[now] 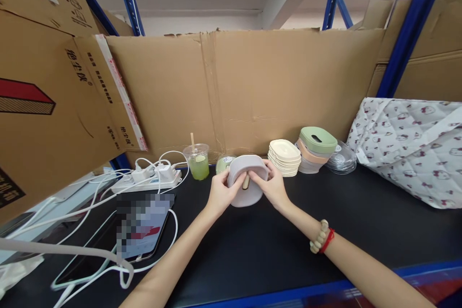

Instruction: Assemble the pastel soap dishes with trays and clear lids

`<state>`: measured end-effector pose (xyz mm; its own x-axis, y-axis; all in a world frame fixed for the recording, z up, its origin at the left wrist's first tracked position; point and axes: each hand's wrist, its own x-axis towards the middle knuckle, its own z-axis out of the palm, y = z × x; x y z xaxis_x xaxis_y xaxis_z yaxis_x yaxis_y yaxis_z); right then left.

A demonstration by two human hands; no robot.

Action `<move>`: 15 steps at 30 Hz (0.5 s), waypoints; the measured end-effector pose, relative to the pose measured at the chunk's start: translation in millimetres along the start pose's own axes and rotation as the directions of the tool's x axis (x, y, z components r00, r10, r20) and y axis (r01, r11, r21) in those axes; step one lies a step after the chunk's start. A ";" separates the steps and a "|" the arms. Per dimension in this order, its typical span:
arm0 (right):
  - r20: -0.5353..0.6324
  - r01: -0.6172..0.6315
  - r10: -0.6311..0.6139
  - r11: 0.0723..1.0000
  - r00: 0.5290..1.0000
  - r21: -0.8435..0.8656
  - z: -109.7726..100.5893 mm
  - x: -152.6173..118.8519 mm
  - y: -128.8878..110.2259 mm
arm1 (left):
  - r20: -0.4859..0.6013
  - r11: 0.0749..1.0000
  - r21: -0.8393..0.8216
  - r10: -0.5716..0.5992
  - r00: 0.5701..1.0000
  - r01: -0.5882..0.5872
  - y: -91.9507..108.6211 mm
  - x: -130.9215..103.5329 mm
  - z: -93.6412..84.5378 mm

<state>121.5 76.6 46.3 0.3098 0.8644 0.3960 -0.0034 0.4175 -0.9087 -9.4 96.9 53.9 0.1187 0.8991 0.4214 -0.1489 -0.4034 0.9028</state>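
Observation:
Both hands hold a pale grey, rounded-square lid [247, 197], tilted up over the black table, its hollow side facing me. My left hand [223, 191] grips its left side and my right hand [275, 188] its right side. Both thumbs press inside the lid, close to an oval slot in its middle. Partly hidden behind it is a light green round piece [221, 165]. To the right stands a stack of cream rounded-square pieces [285, 151]. Beyond that is a stack of containers [308, 158] topped by a green slotted lid [319, 138].
Clear plastic lids [341, 159] lie beside a quilted bag [415, 154] on the right. A cup of green drink [199, 166] with a straw stands at the back. Left are a power strip [169, 182], white cables and a phone [147, 236]. Cardboard [281, 82] walls the back.

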 end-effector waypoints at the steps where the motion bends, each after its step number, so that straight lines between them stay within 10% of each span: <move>1: 0.005 0.039 -0.039 0.999 0.999 -0.004 -1.1 0.6 -0.8 | 0.039 0.996 0.072 0.046 0.998 -0.049 -0.7 -0.7 -0.5; 6: 0.057 0.056 -0.053 0.996 0.997 -0.065 -2.8 0.4 -0.9 | 0.070 0.976 0.170 0.122 0.990 -0.132 -5.4 -4.2 -1.5; 15: 0.086 0.236 -0.220 0.906 0.972 -0.351 -29.3 24.4 -3.0 | 0.007 0.981 -0.012 -0.194 0.981 0.194 -2.7 -5.0 6.6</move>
<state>157.0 88.2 54.8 0.2195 0.7725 0.5958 0.4037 0.4840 -0.7764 -3.1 92.4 49.9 0.1523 0.9591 0.2386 -0.1352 -0.2189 0.9663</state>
